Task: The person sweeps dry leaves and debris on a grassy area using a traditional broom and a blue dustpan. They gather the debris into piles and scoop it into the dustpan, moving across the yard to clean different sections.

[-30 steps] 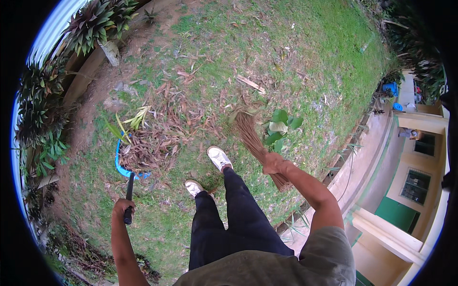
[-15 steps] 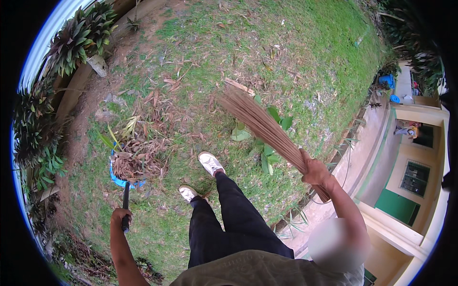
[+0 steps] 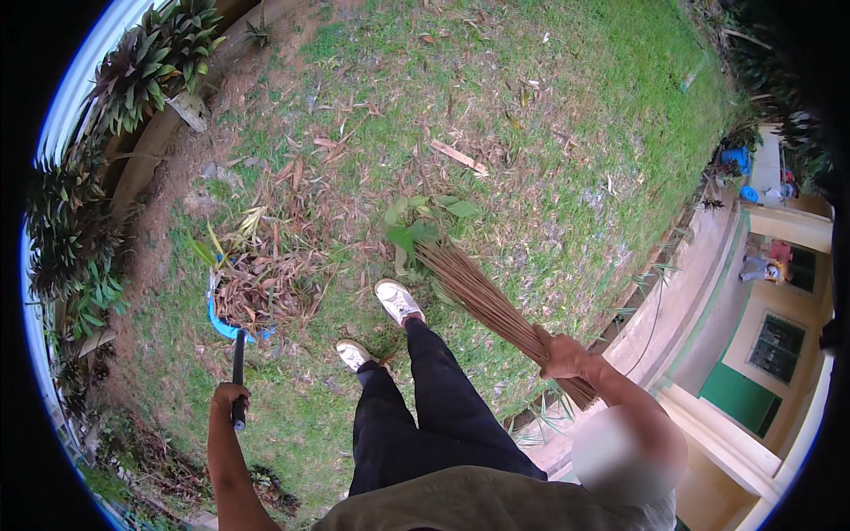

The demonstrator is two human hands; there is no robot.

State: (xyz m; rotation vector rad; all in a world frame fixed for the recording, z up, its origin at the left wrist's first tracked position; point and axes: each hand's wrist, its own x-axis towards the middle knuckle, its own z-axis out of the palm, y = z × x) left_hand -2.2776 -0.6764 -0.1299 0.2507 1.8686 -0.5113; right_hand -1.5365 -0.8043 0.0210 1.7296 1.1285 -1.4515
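Note:
My right hand (image 3: 567,356) is wrapped round a stick broom (image 3: 487,303), a bundle of thin brown sticks slanting down to the grass. The broom's far tips touch a clump of broad green leaves (image 3: 416,232). At the left, my left hand (image 3: 230,397) grips the black handle of a blue dustpan (image 3: 221,326). Dry brown leaves (image 3: 257,288) heap up in and over the dustpan, hiding most of it. A few long green blades stick out beside the heap.
A piece of wood (image 3: 459,157) lies on the grass beyond the green leaves. Leafy shrubs (image 3: 146,75) and a low border run along the left. To the right are a concrete walkway (image 3: 682,283), a building, blue containers (image 3: 735,160) and a distant person (image 3: 763,269).
The broom has swung left and closer to my feet, shifting the green leaves leftward together. My left hand and the dustpan stay nearly where they were.

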